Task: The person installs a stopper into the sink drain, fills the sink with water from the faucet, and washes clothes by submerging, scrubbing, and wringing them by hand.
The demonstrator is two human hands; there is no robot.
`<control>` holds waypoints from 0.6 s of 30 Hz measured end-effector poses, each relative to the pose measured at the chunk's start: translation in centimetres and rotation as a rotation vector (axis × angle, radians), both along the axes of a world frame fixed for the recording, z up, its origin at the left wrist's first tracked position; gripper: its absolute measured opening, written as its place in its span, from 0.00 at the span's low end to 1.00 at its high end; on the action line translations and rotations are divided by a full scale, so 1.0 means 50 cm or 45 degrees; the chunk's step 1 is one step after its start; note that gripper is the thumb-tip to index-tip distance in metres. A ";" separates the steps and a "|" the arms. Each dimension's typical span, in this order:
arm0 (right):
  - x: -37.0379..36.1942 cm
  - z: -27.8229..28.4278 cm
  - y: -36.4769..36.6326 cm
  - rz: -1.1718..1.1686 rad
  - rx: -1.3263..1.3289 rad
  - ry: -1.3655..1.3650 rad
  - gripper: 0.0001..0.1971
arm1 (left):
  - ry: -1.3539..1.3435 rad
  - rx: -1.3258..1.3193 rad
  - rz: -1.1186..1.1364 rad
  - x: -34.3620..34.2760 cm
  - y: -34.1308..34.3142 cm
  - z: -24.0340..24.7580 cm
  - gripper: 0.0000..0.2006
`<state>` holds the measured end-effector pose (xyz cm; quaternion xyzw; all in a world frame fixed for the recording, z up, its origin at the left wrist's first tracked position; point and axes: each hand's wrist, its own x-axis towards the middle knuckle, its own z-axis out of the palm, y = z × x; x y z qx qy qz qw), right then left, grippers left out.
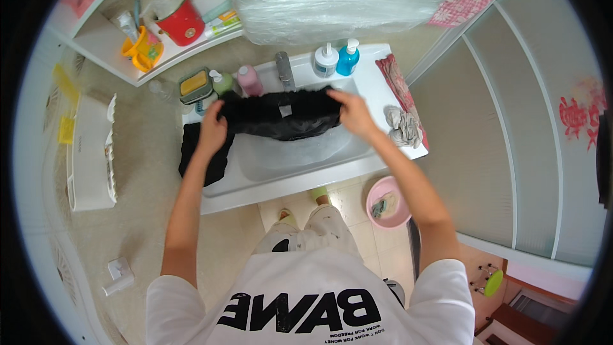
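Observation:
A black garment (281, 129) with a small pale label is stretched sideways over the sink basin (297, 156). My left hand (214, 129) grips its left end and my right hand (352, 112) pinches its upper right corner. The garment's lower part sags toward the basin, which has some whitish, sudsy water in it. Another black cloth (207, 163) lies bunched on the left side of the sink, beneath my left wrist. Behind the garment rises the grey faucet (285, 70), its lower part covered from sight.
A soap dish (195, 85), a pink bottle (249, 82), a white pump bottle (326, 61) and a blue one (348, 59) line the sink's back. At right are a grey cloth (403, 128) and reddish towel (397, 83). Below stands a pink basin (388, 203) holding cloths.

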<state>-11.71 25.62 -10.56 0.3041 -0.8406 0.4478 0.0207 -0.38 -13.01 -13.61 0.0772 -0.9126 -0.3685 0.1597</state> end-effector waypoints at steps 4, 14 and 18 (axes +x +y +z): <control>0.077 -0.299 0.032 0.170 0.347 -0.098 0.23 | -0.132 -0.258 -0.055 0.047 0.049 -0.224 0.21; -0.076 -0.433 -0.052 -0.497 0.363 -0.629 0.42 | -1.132 2.469 1.228 -0.039 0.381 -0.254 0.42; -0.035 -0.551 -0.108 -0.594 -0.197 -0.856 0.41 | -0.771 2.773 0.372 -0.151 0.489 -0.262 0.41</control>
